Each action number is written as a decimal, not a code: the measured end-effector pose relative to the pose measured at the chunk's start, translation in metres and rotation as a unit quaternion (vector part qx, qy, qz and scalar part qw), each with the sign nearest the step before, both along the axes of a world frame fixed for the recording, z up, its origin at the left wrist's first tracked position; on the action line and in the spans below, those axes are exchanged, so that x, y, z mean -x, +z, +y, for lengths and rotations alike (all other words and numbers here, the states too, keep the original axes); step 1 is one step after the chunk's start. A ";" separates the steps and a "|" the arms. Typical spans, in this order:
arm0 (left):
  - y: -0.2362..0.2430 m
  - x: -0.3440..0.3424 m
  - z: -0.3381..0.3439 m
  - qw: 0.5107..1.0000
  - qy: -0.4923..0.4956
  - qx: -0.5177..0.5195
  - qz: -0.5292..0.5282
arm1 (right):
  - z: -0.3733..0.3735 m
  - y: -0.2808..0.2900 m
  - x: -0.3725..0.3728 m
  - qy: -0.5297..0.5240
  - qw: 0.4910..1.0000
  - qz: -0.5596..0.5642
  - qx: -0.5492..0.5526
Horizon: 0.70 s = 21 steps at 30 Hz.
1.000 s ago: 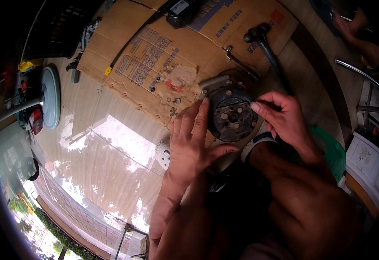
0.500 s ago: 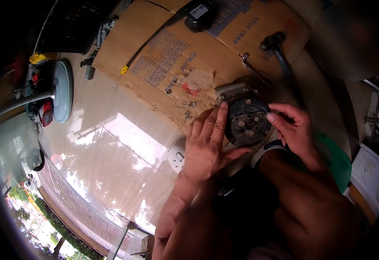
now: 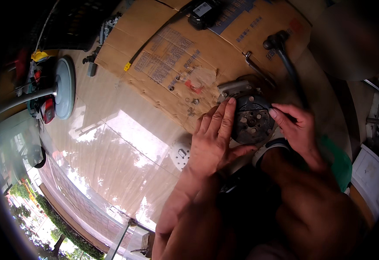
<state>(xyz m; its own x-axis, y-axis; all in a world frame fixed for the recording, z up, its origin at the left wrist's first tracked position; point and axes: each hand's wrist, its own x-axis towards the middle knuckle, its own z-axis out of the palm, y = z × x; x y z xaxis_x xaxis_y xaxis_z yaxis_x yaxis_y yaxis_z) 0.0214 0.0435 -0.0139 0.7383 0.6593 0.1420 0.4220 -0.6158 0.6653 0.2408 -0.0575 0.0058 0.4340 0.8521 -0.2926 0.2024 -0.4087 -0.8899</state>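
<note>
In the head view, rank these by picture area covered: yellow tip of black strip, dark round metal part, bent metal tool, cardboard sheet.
1. Cardboard sheet
2. Dark round metal part
3. Bent metal tool
4. Yellow tip

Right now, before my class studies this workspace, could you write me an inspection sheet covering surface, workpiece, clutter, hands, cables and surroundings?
Surface: flattened cardboard on a glossy floor.
Workpiece: dark round metal part, studded face showing.
Clutter: hammer, bent metal tool, small metal pieces near the part.
Hands: left hand at its left rim, fingers extended; right hand at its right rim, grip unclear.
Cables: black strip with a yellow end; whether it is a cable, unclear.
Surroundings: pale blue disc left, white box-like object right.
</note>
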 end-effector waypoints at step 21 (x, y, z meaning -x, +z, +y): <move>0.002 -0.002 0.000 0.999 0.006 0.036 -0.011 | 0.002 0.001 0.004 -0.029 0.998 0.031 0.048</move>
